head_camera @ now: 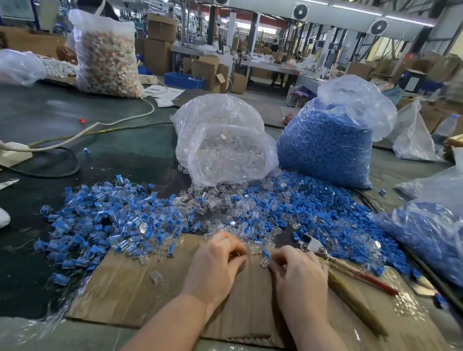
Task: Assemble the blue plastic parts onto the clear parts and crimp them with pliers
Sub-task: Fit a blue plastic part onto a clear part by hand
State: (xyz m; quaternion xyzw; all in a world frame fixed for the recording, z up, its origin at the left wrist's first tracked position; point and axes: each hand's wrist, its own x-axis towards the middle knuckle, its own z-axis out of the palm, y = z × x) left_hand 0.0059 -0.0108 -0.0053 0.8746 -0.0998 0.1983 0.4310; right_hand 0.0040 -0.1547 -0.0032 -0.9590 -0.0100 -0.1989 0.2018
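Right hand [299, 269] pinched a small clear part [264, 262] with a blue plastic part [266, 253] at its top, fingers curled round it; left hand [216, 260] was curled at the cardboard sheet [136, 288], contents hidden, cannot tell what it held; pliers [330, 258] lay untouched just right of the right hand; loose mixed pile [263, 210] sat beyond, near the bag of clear parts [222, 145] and bag of blue parts [326, 145]; parts judged light, stiff, smooth and likely slippery; best pinched by the clear body's sides, fingers off the blue top.
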